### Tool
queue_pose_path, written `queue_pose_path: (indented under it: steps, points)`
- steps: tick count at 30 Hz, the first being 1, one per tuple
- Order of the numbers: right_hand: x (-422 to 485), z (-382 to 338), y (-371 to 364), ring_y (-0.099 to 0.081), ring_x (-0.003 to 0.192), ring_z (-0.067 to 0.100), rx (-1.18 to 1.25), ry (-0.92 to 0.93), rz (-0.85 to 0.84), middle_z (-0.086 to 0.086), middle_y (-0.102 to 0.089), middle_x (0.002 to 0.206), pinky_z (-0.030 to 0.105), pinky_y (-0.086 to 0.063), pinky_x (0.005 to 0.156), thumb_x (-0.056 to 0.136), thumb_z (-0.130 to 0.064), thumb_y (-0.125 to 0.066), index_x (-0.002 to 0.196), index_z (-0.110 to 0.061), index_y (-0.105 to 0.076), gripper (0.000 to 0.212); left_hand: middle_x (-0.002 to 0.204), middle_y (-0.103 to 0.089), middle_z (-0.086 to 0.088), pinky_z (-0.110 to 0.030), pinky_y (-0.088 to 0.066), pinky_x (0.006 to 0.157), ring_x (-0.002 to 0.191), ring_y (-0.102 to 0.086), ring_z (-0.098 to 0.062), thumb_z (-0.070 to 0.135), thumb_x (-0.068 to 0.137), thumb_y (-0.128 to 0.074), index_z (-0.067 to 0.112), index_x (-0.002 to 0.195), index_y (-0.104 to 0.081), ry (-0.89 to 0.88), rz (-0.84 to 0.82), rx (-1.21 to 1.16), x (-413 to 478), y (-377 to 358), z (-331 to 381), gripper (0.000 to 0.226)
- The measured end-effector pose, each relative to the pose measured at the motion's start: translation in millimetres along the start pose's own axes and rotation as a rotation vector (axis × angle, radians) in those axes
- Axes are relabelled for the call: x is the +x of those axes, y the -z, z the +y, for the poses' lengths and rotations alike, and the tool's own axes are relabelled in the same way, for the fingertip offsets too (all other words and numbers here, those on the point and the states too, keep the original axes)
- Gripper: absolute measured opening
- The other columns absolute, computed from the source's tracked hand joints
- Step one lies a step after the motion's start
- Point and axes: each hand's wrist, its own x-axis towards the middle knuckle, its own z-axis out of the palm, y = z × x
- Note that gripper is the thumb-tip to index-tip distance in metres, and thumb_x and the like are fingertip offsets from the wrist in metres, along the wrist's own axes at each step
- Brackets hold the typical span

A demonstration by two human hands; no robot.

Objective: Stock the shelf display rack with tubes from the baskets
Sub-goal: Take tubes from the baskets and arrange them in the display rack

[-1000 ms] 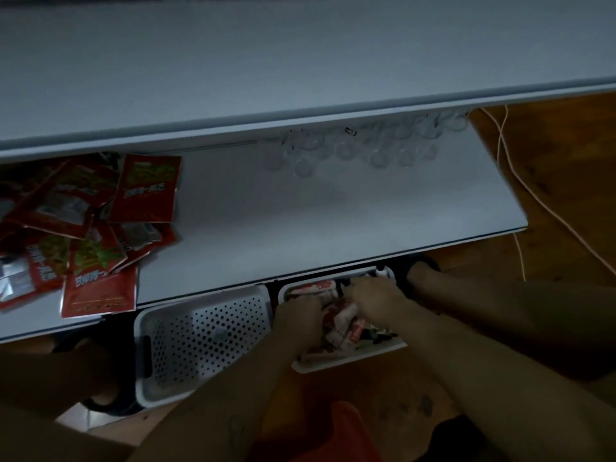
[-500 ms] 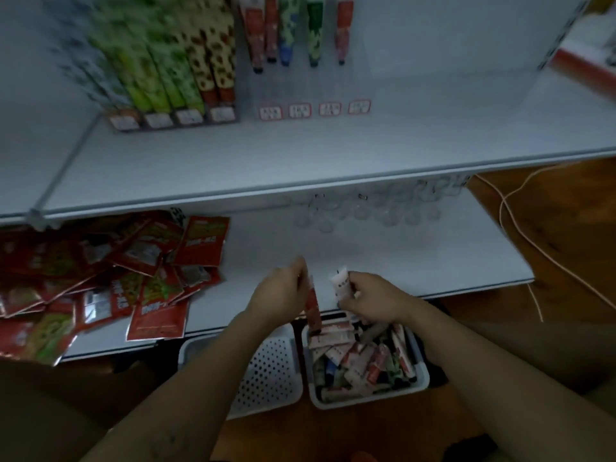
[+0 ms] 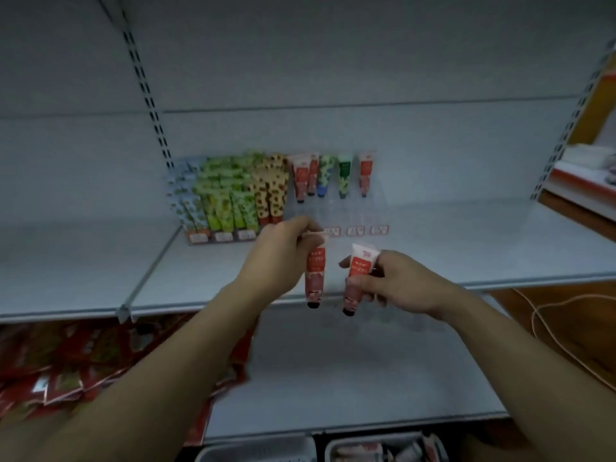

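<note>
**Two red tubes held up before the middle shelf**

Left hand (image 3: 280,253): raised in front of the middle shelf (image 3: 483,248). Thumb and fingers pinch the flat crimped end of a red tube (image 3: 315,278), which hangs upright with its black cap down.

Right hand (image 3: 398,285): just beside the left. Fingers and thumb are curled round the middle of a second tube (image 3: 359,271), red with a white crimped end up and a dark cap down, slightly tilted. The two held tubes are near each other but apart.

Display rack (image 3: 353,211): clear plastic, standing at the back of the middle shelf against the rear panel.
- The left columns are packed: pale patterned tubes at the far left, then green tubes (image 3: 226,198), then yellow spotted tubes (image 3: 271,191).
- To the right, single tubes stand cap down along the back row: two red, one blue-green, one dark green, and one more rack red tube (image 3: 365,173).
- Small price labels (image 3: 353,231) run along the rack's front edge.
- Both held tubes sit in front of the rack's right part, not touching it.

Lower shelf (image 3: 366,378): red packets (image 3: 50,361) are heaped at its left end, blurred.

Below the lower shelf's front edge are two white baskets. Only the rim of the left basket (image 3: 233,454) shows. The right basket (image 3: 331,451) holds loose basket tubes (image 3: 410,453).

A pale cable (image 3: 550,315) loops over the wooden floor at right.
</note>
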Motion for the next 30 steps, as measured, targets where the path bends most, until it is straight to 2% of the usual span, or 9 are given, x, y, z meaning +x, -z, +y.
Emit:
queue_pose_path:
  steps: [6,11,13,16,18,20,24,27,30]
  points:
    - [46,-28,42,-0.062,0.072,0.01,-0.144,0.147,0.323,-0.005,-0.064,0.088,0.016,-0.044,0.056,0.086,-0.02,-0.068,0.115,-0.021,-0.058,0.03,0.074,-0.065,0.011,-0.017,-0.047,0.059,0.068,-0.061,-0.004,0.026,0.088,-0.067,0.019,0.084,-0.069,-0.052,0.075,0.07,52,34,12,0.009]
    - [95,-33,63,-0.058,0.072,0.014,-0.166,0.215,0.478,-0.002,-0.063,0.088,0.028,-0.048,0.068,0.082,-0.022,-0.072,0.112,-0.018,-0.065,0.031,0.074,-0.063,0.02,-0.003,-0.037,0.055,0.065,-0.056,0.008,0.027,0.087,-0.068,0.025,0.079,-0.069,-0.105,0.188,0.103,98,52,16,0.009]
    - [118,-31,68,-0.06,0.073,0.017,-0.142,0.261,0.52,0.0,-0.065,0.085,0.034,-0.053,0.072,0.079,-0.017,-0.074,0.099,-0.019,-0.066,0.022,0.075,-0.062,0.022,-0.012,-0.042,0.067,0.07,-0.057,0.005,0.029,0.087,-0.068,0.025,0.079,-0.07,-0.127,0.228,0.127,118,54,15,0.009]
    - [154,-28,70,-0.055,0.066,0.01,-0.156,0.329,0.58,-0.003,-0.062,0.077,0.009,-0.044,0.06,0.079,-0.013,-0.072,0.09,-0.015,-0.066,0.013,0.076,-0.06,0.024,-0.022,-0.041,0.083,0.083,-0.055,0.0,0.034,0.085,-0.069,0.031,0.077,-0.069,-0.101,0.245,0.187,149,47,4,0.009]
    - [177,-26,70,-0.048,0.059,0.0,-0.184,0.364,0.602,-0.004,-0.059,0.074,0.004,-0.037,0.055,0.081,-0.011,-0.071,0.09,-0.011,-0.068,0.01,0.072,-0.059,0.026,-0.034,-0.044,0.095,0.084,-0.058,-0.003,0.036,0.084,-0.071,0.035,0.074,-0.067,-0.11,0.246,0.232,166,38,-7,0.011]
    - [199,-21,69,-0.046,0.056,-0.004,-0.174,0.373,0.595,-0.005,-0.058,0.071,0.004,-0.036,0.052,0.08,-0.01,-0.071,0.088,-0.01,-0.068,0.008,0.069,-0.057,0.029,-0.044,-0.043,0.098,0.084,-0.062,-0.007,0.037,0.082,-0.072,0.039,0.069,-0.064,-0.095,0.252,0.268,177,30,-19,0.015]
    - [232,-10,61,-0.049,0.056,0.003,-0.165,0.35,0.6,0.0,-0.062,0.073,0.002,-0.035,0.049,0.081,-0.006,-0.068,0.087,-0.008,-0.068,0.007,0.073,-0.066,0.018,-0.048,-0.046,0.091,0.079,-0.065,-0.013,0.037,0.08,-0.073,0.035,0.072,-0.07,-0.117,0.271,0.309,186,16,-40,0.01]
    - [243,-8,56,-0.051,0.054,0.004,-0.139,0.358,0.597,-0.004,-0.057,0.062,0.008,-0.038,0.048,0.081,-0.01,-0.07,0.083,-0.008,-0.067,0.004,0.074,-0.07,0.012,-0.049,-0.049,0.085,0.076,-0.065,-0.015,0.036,0.079,-0.075,0.03,0.076,-0.074,-0.142,0.284,0.332,189,11,-55,0.007]
    - [251,-5,49,-0.058,0.062,0.016,-0.194,0.351,0.582,-0.008,-0.053,0.058,0.031,-0.05,0.06,0.082,-0.01,-0.068,0.083,-0.006,-0.067,0.004,0.074,-0.071,0.01,-0.05,-0.048,0.085,0.081,-0.065,-0.018,0.037,0.078,-0.075,0.03,0.077,-0.075,-0.135,0.289,0.32,192,10,-66,0.007]
